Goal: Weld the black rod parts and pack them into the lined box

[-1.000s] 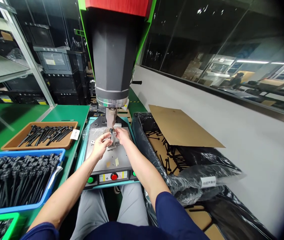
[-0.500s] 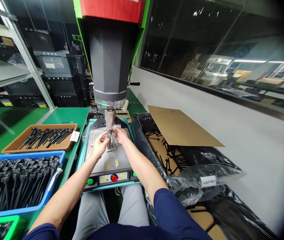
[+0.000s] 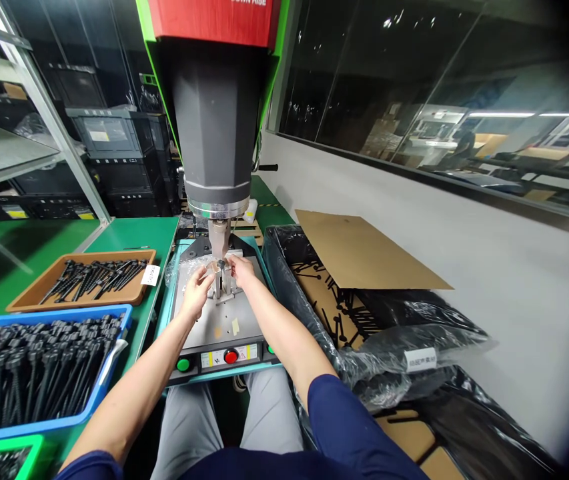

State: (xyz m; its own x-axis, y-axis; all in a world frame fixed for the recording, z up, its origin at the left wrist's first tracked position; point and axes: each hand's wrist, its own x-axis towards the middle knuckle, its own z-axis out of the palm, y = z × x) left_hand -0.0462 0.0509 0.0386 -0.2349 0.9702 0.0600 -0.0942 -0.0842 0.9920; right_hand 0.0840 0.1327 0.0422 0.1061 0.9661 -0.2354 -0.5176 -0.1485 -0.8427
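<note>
A small black part stands in a metal fixture, right under the narrow horn of a press. Left of the fixture is my left hand, fingers apart and a small gap from the part. My right hand is at the fixture's right side, its fingers curled close to the black part's head. What lies between those fingertips is too small to make out. Around the fixture spreads the grey metal base plate.
A red button and a green button face me. Left stand an orange tray, a blue bin and a green bin of black parts. On the right, a plastic-lined box carries a cardboard sheet.
My left hand has drawn slightly left, away from the fixture, and its fingers have spread. My right hand has stayed almost in place. The view has shifted a little.
</note>
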